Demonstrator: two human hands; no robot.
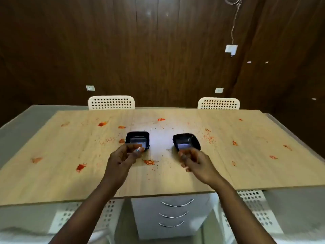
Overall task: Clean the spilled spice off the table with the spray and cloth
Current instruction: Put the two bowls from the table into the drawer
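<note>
The wooden bench [52, 182] carries red spice [149, 162] scattered in small piles and loose grains across most of its top, including one pile near the front between the two hands. Two black square dishes stand near the middle. The left hand [123, 158] pinches the near rim of the left dish [137, 140] with curled fingers [137, 150]. The right hand [193, 162] grips the near rim of the right dish [186, 141], which sits tilted. Two white perforated chairs [111, 102] stand at the far edge. A white drawer unit [173, 215] sits below the bench.
</note>
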